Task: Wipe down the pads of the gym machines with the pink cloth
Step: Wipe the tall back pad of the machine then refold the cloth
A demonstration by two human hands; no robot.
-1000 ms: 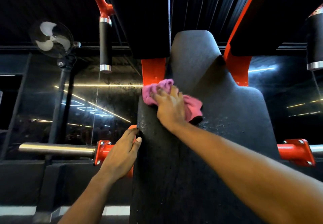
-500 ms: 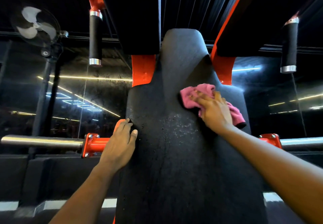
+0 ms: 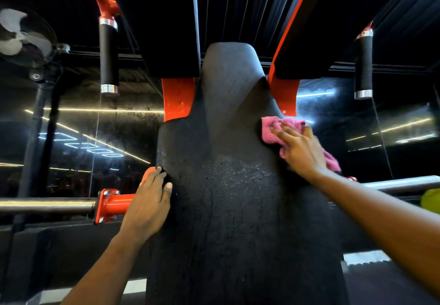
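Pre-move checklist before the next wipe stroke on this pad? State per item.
1. Crumpled pink cloth under right hand, flat fingers pressing it: ok.
2. Cloth in contact with the black textured back pad, at its upper right edge: ok.
3. Left hand braced on the pad's left edge: ok.
4. Pad centre wiped: not ok, pale specks show there.
5. Lower pad clean: cannot tell, too dark.
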